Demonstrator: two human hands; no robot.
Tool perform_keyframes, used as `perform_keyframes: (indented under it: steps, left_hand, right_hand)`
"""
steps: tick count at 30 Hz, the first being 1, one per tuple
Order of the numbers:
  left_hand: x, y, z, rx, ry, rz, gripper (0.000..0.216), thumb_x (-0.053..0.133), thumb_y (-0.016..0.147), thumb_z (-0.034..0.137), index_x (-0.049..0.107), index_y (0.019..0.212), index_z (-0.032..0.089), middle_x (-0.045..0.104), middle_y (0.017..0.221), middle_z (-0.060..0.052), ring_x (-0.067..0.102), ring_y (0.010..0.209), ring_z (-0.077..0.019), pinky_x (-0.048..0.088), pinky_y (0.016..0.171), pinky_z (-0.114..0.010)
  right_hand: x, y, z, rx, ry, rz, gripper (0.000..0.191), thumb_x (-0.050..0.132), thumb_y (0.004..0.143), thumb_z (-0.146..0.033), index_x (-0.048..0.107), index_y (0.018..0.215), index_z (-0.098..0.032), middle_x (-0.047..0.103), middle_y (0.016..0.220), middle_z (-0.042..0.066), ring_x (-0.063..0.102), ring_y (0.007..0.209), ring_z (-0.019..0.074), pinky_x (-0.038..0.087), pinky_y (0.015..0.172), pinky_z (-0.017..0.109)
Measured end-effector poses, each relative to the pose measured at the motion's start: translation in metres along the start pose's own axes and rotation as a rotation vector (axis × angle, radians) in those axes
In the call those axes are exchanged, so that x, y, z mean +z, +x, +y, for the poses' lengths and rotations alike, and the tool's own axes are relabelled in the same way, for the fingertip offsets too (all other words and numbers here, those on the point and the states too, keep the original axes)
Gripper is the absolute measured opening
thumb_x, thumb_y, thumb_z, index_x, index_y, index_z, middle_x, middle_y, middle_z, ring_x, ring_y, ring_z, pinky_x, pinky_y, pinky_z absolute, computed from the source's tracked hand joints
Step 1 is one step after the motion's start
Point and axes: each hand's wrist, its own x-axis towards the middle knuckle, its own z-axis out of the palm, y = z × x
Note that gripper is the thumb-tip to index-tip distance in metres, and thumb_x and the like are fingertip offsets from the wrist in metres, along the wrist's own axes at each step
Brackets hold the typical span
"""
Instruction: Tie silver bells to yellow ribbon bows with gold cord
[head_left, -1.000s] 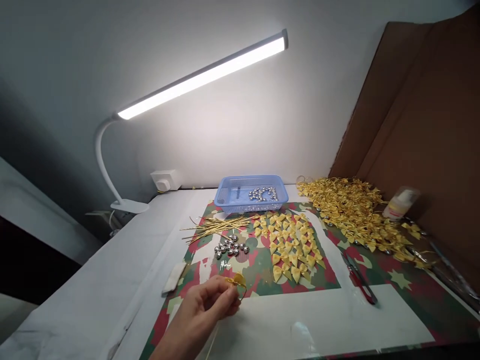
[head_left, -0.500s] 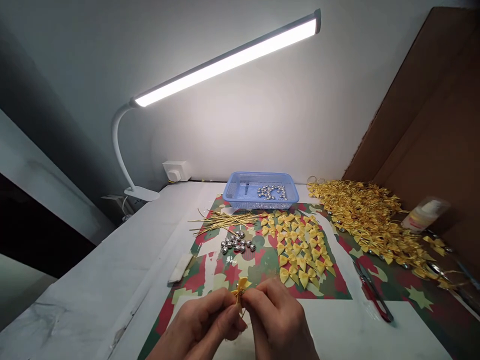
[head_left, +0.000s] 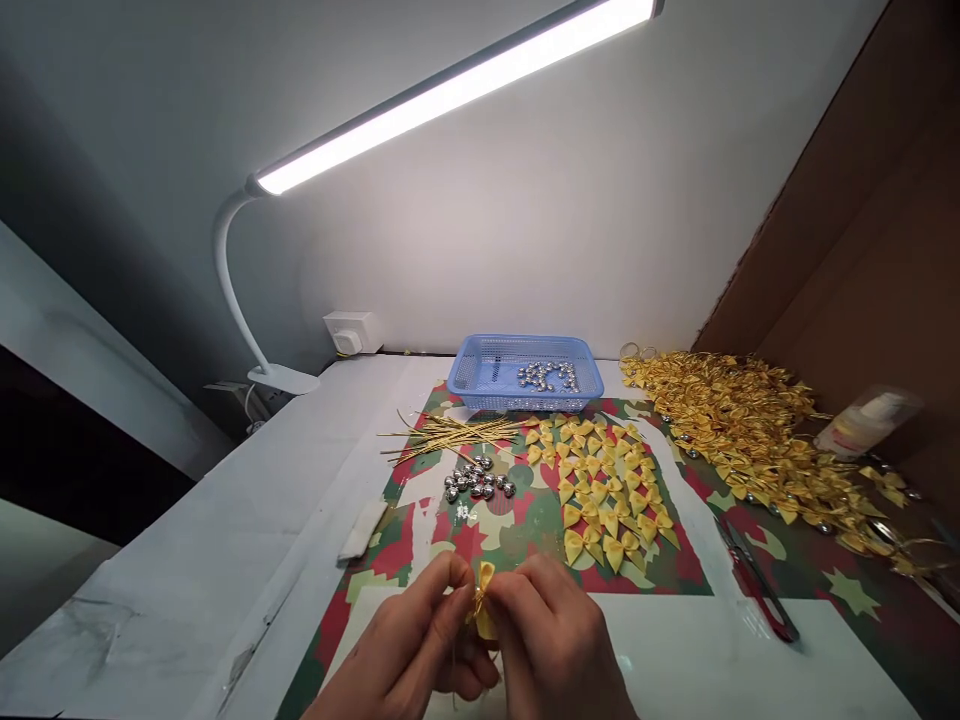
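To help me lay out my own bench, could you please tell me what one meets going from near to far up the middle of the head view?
Yellow bow between the left hand and right hand → pile of silver balls → gold cords → blue basket → white wall.

Head camera, facing forward and down across the worktable.
The single wide view looks from the wearer's own height, with the left hand and right hand nearest, at the bottom edge; the blue basket sits farther off near mid-frame, and the wall and lamp take up the top.
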Motion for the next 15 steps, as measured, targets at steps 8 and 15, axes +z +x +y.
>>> perform_keyframes:
  steps: [8, 15]
  left_hand:
    - [0.003, -0.003, -0.004, 0.101, 0.122, 0.114, 0.041, 0.052, 0.095, 0.065, 0.055, 0.086, 0.025, 0.072, 0.063, 0.002, 0.071, 0.061, -0.0190, 0.059, 0.060, -0.027]
    - [0.004, 0.000, 0.002, -0.085, -0.131, -0.011, 0.042, 0.060, 0.091, 0.063, 0.055, 0.084, 0.023, 0.075, 0.068, 0.001, 0.075, 0.059, -0.0181, 0.060, 0.056, -0.026]
  right_hand:
    - [-0.010, -0.003, 0.002, -0.021, -0.052, -0.119, 0.021, 0.046, 0.091, -0.008, 0.052, 0.077, -0.022, 0.053, 0.072, 0.000, 0.052, 0.063, 0.0158, 0.034, 0.056, 0.027]
    - [-0.012, -0.004, 0.006, 0.102, 0.193, -0.163, 0.022, 0.045, 0.092, -0.007, 0.060, 0.084, -0.022, 0.056, 0.075, 0.000, 0.056, 0.064, 0.0129, 0.041, 0.058, 0.021]
